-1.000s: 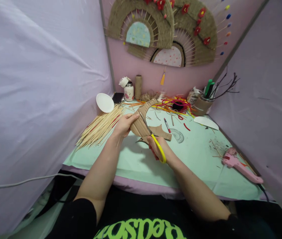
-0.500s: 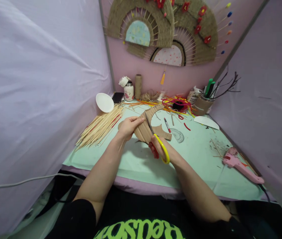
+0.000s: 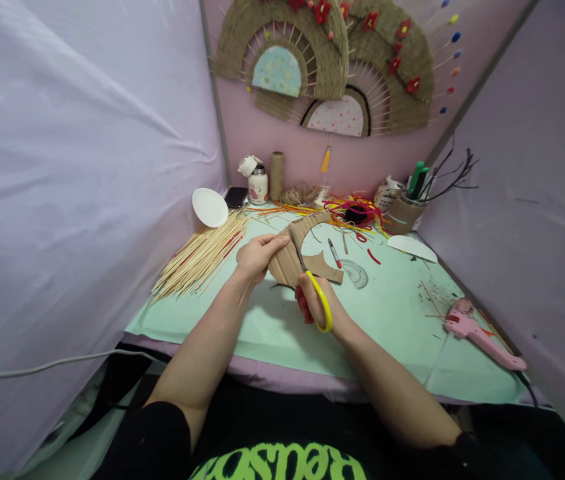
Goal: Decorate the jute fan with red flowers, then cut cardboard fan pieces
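Observation:
My left hand (image 3: 258, 256) pinches a curved piece of brown corrugated cardboard (image 3: 285, 265), thumb on top, fingers out of sight underneath. In my right hand (image 3: 313, 299) is a pair of scissors (image 3: 326, 313) with a yellow and a red handle loop. Their dark blades lie along the inner curve of the cardboard, near my left thumb. Another cardboard piece (image 3: 323, 268) rests on the table just right of the blades. A marker (image 3: 334, 253) and a clear protractor (image 3: 354, 274) lie beyond it.
Thin wooden sticks (image 3: 197, 257) spread at the left, beneath a white bowl-like disc (image 3: 210, 207). A pink glue gun (image 3: 482, 337) lies at the right edge. Along the back stand a bottle (image 3: 257, 185), a twine spool (image 3: 276, 175) and a pot (image 3: 405, 212) with pens and twigs.
My right hand and the scissors' handles have shifted slightly left, and the loops sit closer together. My left hand holds the cardboard in nearly the same place.

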